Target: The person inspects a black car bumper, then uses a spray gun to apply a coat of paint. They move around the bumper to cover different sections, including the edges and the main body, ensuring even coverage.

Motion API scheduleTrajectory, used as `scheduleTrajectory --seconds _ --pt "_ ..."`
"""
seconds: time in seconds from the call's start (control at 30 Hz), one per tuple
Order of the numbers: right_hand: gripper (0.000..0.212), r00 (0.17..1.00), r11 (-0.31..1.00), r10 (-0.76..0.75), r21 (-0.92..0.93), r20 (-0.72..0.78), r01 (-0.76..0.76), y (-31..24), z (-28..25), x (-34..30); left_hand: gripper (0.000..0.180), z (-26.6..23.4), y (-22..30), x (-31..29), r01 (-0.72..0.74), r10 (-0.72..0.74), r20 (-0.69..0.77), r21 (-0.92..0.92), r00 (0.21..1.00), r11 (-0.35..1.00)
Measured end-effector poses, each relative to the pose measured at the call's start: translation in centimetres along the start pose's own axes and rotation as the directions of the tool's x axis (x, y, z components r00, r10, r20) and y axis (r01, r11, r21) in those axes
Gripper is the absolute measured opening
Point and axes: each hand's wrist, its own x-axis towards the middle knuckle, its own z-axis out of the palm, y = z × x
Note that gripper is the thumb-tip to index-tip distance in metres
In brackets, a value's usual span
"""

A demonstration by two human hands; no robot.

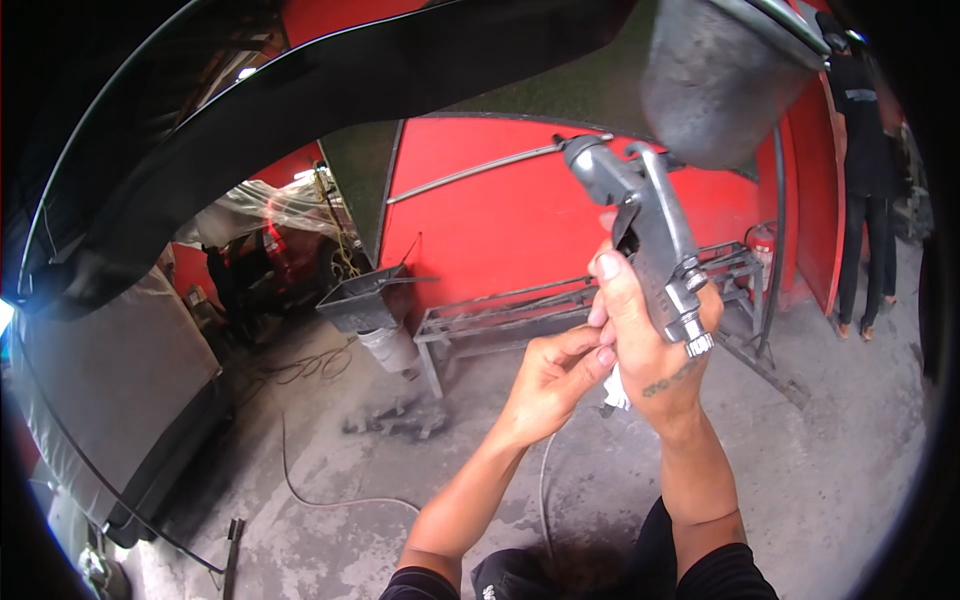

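Note:
A metal spray gun point(655, 225) is gripped in my right hand point(655, 350), its nozzle end tilted up and to the left. Above it looms a grey metal cup point(720, 85), apparently joined to the gun. My left hand point(560, 385) is closed, thumb and fingers pinched together close under my right fingers, near the gun's lower end; what they hold is hidden. Something white like a cloth point(617, 388) shows just below the hands. A thin hose point(544, 490) runs down from there. Across the top stretches a long black curved panel point(360, 85), apart from the gun.
Beyond my hands stand a low metal rack point(520, 315) and a bucket point(388, 348) under a dark tray. A covered vehicle point(120, 370) is at left. Hoses point(310, 365) lie on the concrete floor. Another person point(865, 180) stands far right, near a fire extinguisher point(762, 242).

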Motion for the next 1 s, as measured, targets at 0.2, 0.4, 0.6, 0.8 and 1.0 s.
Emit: scheduleTrajectory --seconds 0.2,0.4,0.6,0.8,1.0 --pt "0.029 0.995 0.999 0.029 0.037 -0.093 -0.026 0.2 -0.4 0.8 0.032 0.4 0.2 1.4 0.010 -0.010 0.016 0.026 1.000 1.000" --pt "0.030 0.990 0.987 0.055 0.143 0.130 -0.073 -0.1 -1.6 0.5 0.029 1.0 -0.2 0.2 -0.008 0.008 0.004 -0.032 1.000 0.999" --pt "0.028 0.999 0.999 0.013 0.045 -0.030 -0.011 0.4 -1.8 1.0 0.030 1.6 -0.3 2.1 -0.019 0.019 0.024 0.036 1.000 0.999" --pt "0.028 0.998 0.999 0.050 0.000 -0.045 -0.050 0.0 -2.2 1.7 0.031 1.8 -0.2 2.6 -0.001 0.001 0.011 0.039 1.000 0.999" --pt "0.028 0.993 0.988 0.044 0.140 0.113 -0.059 -0.7 -2.5 1.3 0.029 2.1 -0.3 1.3 -0.062 0.064 0.064 -0.035 0.996 0.997"
